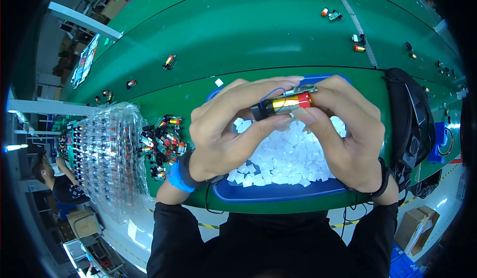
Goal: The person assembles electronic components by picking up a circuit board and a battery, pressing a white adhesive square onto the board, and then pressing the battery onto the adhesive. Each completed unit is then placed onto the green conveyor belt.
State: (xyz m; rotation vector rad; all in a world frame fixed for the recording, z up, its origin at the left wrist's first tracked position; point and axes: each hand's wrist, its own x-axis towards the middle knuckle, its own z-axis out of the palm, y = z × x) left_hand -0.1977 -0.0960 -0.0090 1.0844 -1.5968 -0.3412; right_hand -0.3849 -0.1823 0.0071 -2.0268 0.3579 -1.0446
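Between my two hands is a small cylindrical battery [285, 104], banded black, gold and red, with a thin circuit board [301, 91] along its upper side and a loop of blue wire. My left hand [218, 124] pinches the black end side, thumb below and fingers above. With thumb and fingers closed, my right hand [355, 129] grips the red end. Directly beneath the hands lies a blue tray [278, 194] filled with small white square pieces [293, 158]. Parts of the tray's far side are hidden by my hands.
A heap of similar battery assemblies [164, 141] lies left of the tray, beside clear plastic trays [112, 151] of batteries. A black bag [405, 124] is at the right. More assemblies [358, 44] lie on the green belt beyond. A person [57, 181] works at far left.
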